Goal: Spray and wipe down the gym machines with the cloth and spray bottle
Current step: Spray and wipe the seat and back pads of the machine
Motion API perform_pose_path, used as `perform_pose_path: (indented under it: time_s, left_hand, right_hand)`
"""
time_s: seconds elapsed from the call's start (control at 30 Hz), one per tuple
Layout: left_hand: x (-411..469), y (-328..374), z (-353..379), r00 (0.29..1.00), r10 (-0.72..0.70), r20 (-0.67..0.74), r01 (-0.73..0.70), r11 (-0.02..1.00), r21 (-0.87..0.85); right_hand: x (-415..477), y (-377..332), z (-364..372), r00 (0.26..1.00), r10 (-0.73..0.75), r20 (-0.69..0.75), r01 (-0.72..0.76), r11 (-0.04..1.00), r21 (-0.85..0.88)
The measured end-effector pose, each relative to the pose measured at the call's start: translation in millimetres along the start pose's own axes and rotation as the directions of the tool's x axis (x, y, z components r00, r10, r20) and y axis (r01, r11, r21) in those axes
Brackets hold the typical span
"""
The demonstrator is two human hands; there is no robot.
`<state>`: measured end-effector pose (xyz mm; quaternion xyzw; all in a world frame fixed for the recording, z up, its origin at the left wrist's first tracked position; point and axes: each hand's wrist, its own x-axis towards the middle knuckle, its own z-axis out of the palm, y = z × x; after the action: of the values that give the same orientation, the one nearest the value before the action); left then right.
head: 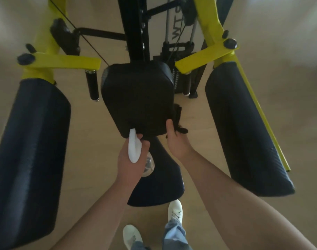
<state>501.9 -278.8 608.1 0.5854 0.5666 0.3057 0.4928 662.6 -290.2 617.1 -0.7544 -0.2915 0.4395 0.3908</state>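
Left hand (pixel 128 164) gripped the spray bottle (pixel 133 149), nozzle by the back pad's (pixel 137 94) lower edge | right hand (pixel 175 140) clutched the dark cloth (pixel 177 114) at the pad's right corner | risk: the loosely bunched cloth might slip floorward.

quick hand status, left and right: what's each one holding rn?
Left hand: closed around the spray bottle.
Right hand: gripping the dark cloth at the back pad's lower corner.
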Motion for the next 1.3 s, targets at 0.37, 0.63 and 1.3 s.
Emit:
perform_pose_path:
  time_s: [0.37,0.63,1.3]
  left_hand:
    - [-7,-3,-25,0.993,0.075,-0.09,-0.08,0.996,-0.05]
    - [-11,-34,-38,0.998,0.05,-0.049,-0.053,0.996,-0.065]
    - [7,-39,-51,0.996,0.04,-0.077,-0.045,0.997,-0.06]
  right_hand:
    - [-17,-67,28,0.597,-0.721,-0.35,0.617,0.693,-0.374]
    - [24,-22,65,0.323,-0.938,-0.125,0.37,0.247,-0.895]
    - [36,-27,70,0.193,-0.968,0.163,0.34,-0.09,-0.936]
